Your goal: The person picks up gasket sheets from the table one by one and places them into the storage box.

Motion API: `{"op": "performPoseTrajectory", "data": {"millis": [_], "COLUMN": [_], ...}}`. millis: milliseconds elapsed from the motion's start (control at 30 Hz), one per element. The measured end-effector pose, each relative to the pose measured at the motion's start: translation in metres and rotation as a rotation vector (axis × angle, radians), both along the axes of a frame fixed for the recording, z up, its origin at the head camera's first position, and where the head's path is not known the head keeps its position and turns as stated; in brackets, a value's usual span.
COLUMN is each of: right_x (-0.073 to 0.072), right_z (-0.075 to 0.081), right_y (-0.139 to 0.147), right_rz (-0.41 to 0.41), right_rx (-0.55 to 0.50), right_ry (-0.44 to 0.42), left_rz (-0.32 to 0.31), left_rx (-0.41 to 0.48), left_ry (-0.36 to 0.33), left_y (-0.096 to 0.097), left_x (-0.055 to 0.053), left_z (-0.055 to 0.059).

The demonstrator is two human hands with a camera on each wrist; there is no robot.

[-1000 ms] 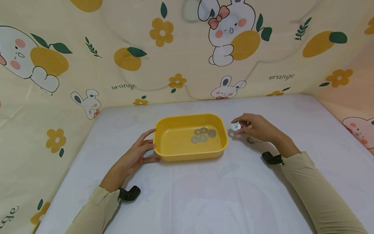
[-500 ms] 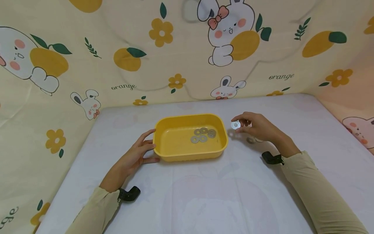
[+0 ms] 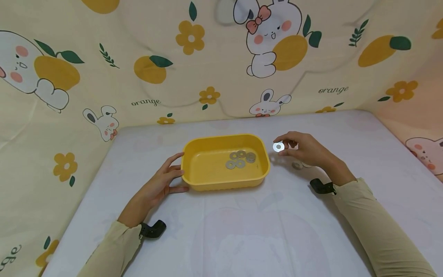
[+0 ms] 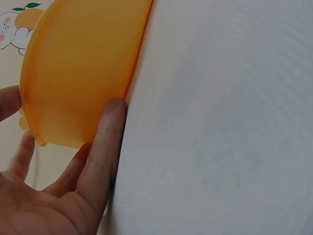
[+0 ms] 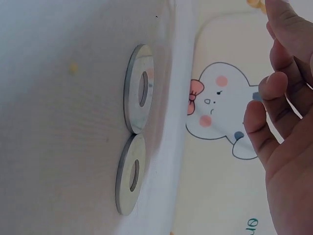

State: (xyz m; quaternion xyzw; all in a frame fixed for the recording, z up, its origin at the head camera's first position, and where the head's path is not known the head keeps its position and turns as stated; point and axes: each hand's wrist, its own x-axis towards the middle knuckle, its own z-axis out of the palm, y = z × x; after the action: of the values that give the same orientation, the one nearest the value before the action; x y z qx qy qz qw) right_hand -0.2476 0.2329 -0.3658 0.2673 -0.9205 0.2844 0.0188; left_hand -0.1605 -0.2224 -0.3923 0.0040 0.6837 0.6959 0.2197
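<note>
A yellow plastic tray [image 3: 204, 169] lies on the table, with several flat metal washers [image 3: 241, 167] in its right half. My left hand [image 3: 157, 186] touches the tray's left end, fingers spread along the wall and thumb low at the front corner. In the left wrist view, extended fingers [image 4: 112, 127] rest against the tray's outer side [image 4: 83, 73]. Just right of the tray, my right hand [image 3: 306, 148] pinches one washer [image 3: 275, 147] between thumb and fingertips, raised above the table. Two more washers [image 5: 130, 105] lie flat below that hand, partly hidden in the head view.
A white cloth [image 3: 228, 231] covers the table. Behind it rises a cream patterned curtain [image 3: 221, 77] with rabbits and oranges, which also runs along the left and right sides. Black wrist devices [image 3: 154, 229] sit at both cuffs.
The right hand and its pinched washer have risen slightly, and the washer's face now catches bright light. The left hand and tray stay in place.
</note>
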Motion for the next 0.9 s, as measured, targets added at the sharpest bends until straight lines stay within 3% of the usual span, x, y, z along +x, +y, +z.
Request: {"op": "performPoseTrajectory", "data": {"millis": [567,900], "right_x": [0.0008,0.0002], "right_z": [-0.0006,-0.0042], "right_y": [-0.0003,0.0016], "right_rz": [0.007,0.072], "right_rx": [-0.02,-0.041], "right_ry": [0.01,0.049], "left_rz": [-0.004,-0.012], "left_rx": [-0.009,0.002], "left_ry": [0.002,0.002], "left_y": [-0.0002,0.0002], "left_x": [0.0004,0.0013], "left_z": [-0.0009,0.0001]}}
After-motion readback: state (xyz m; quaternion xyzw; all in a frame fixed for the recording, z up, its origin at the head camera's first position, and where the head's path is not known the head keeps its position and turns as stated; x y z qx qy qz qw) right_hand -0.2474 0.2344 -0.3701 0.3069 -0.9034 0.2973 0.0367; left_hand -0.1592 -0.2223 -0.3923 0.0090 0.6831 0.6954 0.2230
